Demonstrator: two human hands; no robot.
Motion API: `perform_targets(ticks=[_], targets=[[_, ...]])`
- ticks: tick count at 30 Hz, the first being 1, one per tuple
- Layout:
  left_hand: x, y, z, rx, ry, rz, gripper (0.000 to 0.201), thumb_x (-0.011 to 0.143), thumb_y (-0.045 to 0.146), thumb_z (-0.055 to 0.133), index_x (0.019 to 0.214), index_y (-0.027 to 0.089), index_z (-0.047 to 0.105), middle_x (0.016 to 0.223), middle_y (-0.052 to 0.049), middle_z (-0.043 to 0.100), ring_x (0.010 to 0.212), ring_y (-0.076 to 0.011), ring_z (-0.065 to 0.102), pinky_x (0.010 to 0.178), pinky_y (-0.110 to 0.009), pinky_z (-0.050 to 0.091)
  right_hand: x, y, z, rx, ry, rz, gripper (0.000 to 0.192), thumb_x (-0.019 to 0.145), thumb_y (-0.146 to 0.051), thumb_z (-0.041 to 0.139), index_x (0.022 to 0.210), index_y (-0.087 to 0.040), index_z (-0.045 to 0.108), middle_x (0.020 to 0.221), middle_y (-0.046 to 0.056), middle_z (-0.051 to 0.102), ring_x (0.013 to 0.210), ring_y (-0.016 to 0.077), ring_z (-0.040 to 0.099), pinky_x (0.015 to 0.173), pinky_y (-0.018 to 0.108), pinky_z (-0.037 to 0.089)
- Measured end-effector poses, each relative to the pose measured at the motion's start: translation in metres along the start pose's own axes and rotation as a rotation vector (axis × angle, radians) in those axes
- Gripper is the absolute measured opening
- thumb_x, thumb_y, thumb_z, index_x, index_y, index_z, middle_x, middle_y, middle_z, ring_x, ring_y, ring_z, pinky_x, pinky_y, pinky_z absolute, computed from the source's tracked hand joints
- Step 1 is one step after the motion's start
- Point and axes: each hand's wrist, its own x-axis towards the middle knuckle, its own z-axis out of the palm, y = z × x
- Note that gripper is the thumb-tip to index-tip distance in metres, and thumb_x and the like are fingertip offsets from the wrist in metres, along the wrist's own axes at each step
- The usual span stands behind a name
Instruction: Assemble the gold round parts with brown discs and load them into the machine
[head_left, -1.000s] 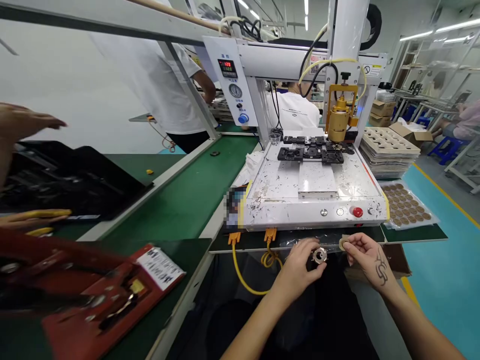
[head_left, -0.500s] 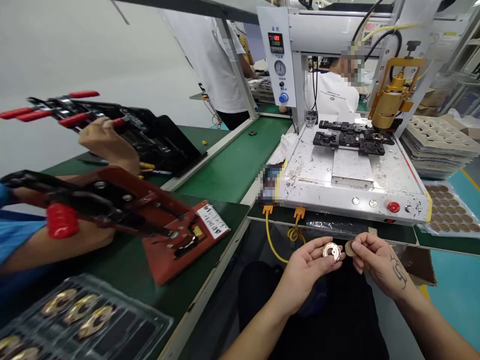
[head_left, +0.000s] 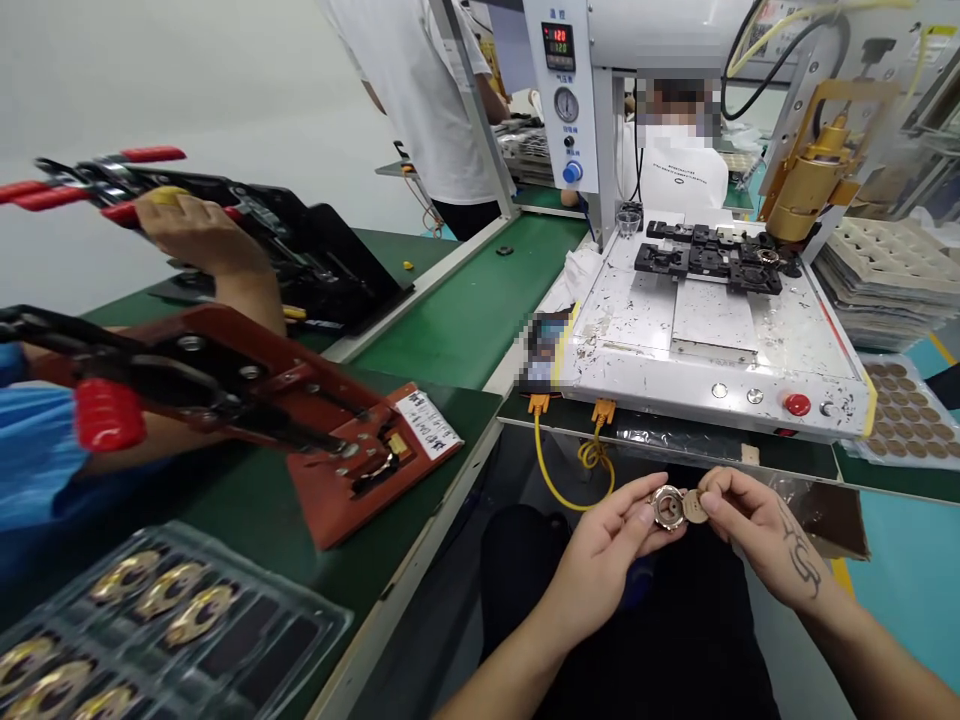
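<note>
Left hand pinches metal ring; right hand presses tan disc against it, over the lap, below the desk front edge. Risk: disc seats off-centre or drops, unsupported.

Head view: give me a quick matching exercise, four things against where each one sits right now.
Things:
1. metal ring
2. tan disc
3. red button
4. tray of gold parts

Places:
A. front panel of the white machine
B. fingertips of the right hand
C. green bench, lower left of the view
D. fingertips of the left hand

Pairs: 1-D, 2-B, 3-A, 4-C
</note>
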Motion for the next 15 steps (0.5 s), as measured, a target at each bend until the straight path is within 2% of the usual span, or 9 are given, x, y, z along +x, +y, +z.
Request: perform_targets(ticks=[3, 5, 15], targets=[[-0.003, 0.001, 0.002, 0.024, 0.0, 0.016, 0.05, 0.094, 0.045, 0.08, 0.137, 0.019, 0.073, 0.132, -0.014, 0.077, 0.125, -0.0343, 0.072, 0.112, -0.052, 0.058, 0.002, -0.009, 0.009, -0.095, 0.017, -0.111, 0.033, 0.1, -0.05, 0.067, 0.083, -0.023, 0.062, 0.107, 0.005, 0.064, 0.096, 0.0215, 0.06, 0.084, 0.031, 0.049], [-0.005, 0.001, 0.004, 0.043, 0.003, 0.025, 0.05, 0.095, 0.045, 0.079, 0.137, 0.019, 0.073, 0.135, -0.014, 0.076, 0.126, -0.0346, 0.071, 0.113, -0.052, 0.057, 0.002, -0.01, 0.014, -0.122, -0.005, -0.118, 0.032, 0.101, -0.05, 0.066, 0.083, -0.023, 0.062, 0.113, 0.006, 0.065, 0.102, 0.0228, 0.062, 0.089, 0.032, 0.051], [-0.008, 0.001, 0.008, 0.096, -0.002, 0.053, 0.05, 0.096, 0.047, 0.076, 0.137, 0.019, 0.072, 0.138, -0.014, 0.074, 0.13, -0.0365, 0.07, 0.115, -0.054, 0.055, 0.002, -0.004, 0.019, -0.13, -0.022, -0.111, 0.031, 0.102, -0.049, 0.064, 0.084, -0.023, 0.062, 0.112, 0.007, 0.064, 0.1, 0.0235, 0.062, 0.094, 0.036, 0.053]])
